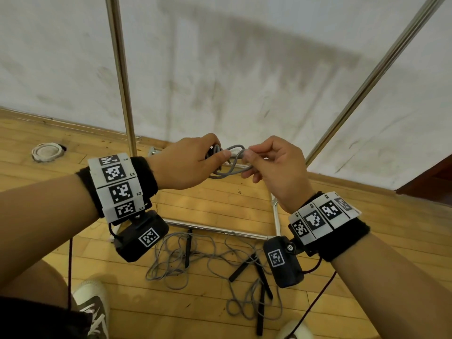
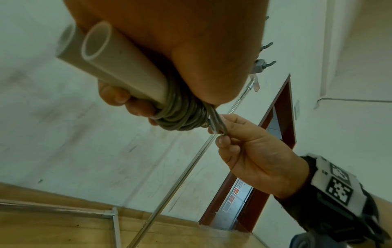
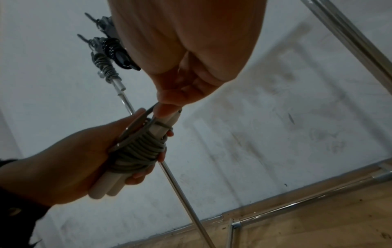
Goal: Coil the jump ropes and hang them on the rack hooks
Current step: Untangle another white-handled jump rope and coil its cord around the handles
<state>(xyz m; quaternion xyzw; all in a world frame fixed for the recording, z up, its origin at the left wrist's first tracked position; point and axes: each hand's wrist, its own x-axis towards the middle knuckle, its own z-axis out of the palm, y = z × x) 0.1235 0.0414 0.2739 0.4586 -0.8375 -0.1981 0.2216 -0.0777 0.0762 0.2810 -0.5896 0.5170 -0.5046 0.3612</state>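
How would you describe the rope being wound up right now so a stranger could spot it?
Between the rack's two metal poles, the left hand grips a grey rope bundle wrapped around two pale handles. The right hand pinches its last loop; the ropes on the floor lie loose, with black handles.

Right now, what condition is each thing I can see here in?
Grey jump rope: wound round its two pale handles, last loop loose.
Left hand: grips the bundle.
Right hand: fingers pinch the loose loop.
Ropes on floor: uncoiled, tangled.
Rack hooks: one holds a coiled rope.
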